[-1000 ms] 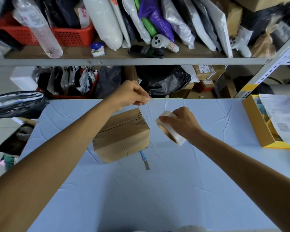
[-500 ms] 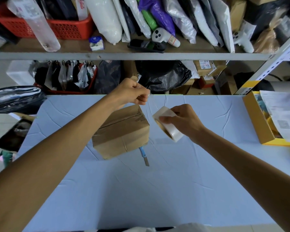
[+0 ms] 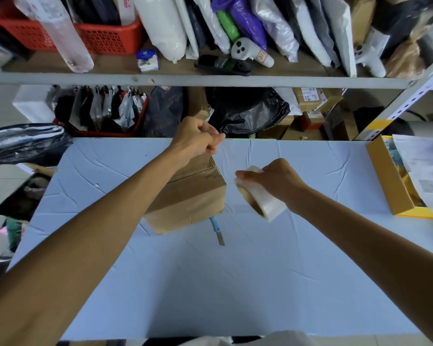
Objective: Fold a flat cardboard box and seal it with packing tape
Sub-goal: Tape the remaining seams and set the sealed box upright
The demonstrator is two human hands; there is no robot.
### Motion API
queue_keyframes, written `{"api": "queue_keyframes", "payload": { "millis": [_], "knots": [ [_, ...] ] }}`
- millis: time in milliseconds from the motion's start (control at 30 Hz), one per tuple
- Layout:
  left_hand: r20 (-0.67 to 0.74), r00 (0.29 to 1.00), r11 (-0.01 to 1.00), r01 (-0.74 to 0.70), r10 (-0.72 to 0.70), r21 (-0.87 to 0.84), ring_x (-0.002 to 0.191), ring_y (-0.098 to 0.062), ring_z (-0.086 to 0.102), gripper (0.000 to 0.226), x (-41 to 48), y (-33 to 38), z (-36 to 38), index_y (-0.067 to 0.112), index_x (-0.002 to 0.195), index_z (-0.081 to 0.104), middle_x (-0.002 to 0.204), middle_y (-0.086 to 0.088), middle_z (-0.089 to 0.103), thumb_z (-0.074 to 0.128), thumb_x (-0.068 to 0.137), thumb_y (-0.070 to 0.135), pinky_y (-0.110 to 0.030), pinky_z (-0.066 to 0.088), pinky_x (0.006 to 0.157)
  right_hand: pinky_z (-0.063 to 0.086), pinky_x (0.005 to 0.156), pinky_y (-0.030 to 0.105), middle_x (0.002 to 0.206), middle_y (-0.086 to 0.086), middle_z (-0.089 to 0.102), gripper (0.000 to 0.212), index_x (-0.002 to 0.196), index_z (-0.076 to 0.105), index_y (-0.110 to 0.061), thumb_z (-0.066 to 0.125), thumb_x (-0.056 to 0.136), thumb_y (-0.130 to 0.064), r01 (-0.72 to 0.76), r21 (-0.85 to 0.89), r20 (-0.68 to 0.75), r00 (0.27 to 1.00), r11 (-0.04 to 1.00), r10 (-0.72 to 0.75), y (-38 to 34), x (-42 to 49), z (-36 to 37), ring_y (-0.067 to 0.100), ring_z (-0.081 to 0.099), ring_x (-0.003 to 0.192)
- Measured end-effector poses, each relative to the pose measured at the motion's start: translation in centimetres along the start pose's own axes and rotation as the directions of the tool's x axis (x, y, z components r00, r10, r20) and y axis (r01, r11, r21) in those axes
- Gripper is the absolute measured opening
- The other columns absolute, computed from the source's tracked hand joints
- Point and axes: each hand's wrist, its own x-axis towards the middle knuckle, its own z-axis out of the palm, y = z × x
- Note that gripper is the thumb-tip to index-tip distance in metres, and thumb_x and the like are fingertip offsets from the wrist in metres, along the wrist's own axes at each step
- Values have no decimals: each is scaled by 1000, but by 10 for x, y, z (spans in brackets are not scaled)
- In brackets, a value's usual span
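On the pale blue surface [image 3: 235,283], the folded cardboard box [image 3: 190,196] sits toward the far half, a little left of centre, and serves here as the landmark. Nearer the person than the box, the cloth lies bare and wide, creased in shallow wrinkles; right of the box there is open cloth as far as a yellow tray [image 3: 385,181] of papers at the surface's right edge. Beyond the box the far edge meets a metal shelf [image 3: 185,79] crowded with bags, a red basket [image 3: 105,36] and parcels. The box is plain brown corrugated board, matte, with small printed marks near its upper right corner; its left part is hidden behind the left forearm. The left hand [image 3: 195,141] hovers above the box's far corner, fingers pinched shut; what they pinch is too thin to make out. The right hand [image 3: 278,181], just right of the box, grips a roll of tape [image 3: 263,198], a pale glossy ring with a brown core, partly blurred. A blue-handled knife [image 3: 216,228] pokes out from under the box's near right corner, blade pointing toward the person, its handle end hidden.
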Motion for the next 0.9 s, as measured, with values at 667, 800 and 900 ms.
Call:
{"api": "queue_keyframes", "payload": {
  "millis": [667,800,900],
  "knots": [
    [75,996,998,39,-42,40,76,-14,66,17,29,-8,-22,4,84,61,85,-9,66,75,79,12,-20,59,64,35,56,29,79,4,50,48,102,54,-8,64,82,-50,-69,79,10,998,995,68,9,-2,9,17,46,66],
    [139,990,993,15,-32,120,76,-16,67,20,33,-19,-23,6,83,62,84,-7,66,79,73,10,-25,59,71,33,53,27,77,4,48,40,91,50,-9,67,79,-42,-145,57,32,989,988,143,13,1,22,16,43,62],
    [150,988,989,7,-30,147,79,-18,67,21,43,-27,-20,8,83,61,85,-7,64,79,73,9,-27,59,73,31,53,27,74,4,45,37,82,46,-9,68,79,-39,-160,94,52,987,983,155,15,5,31,16,41,59]
  ]
}}
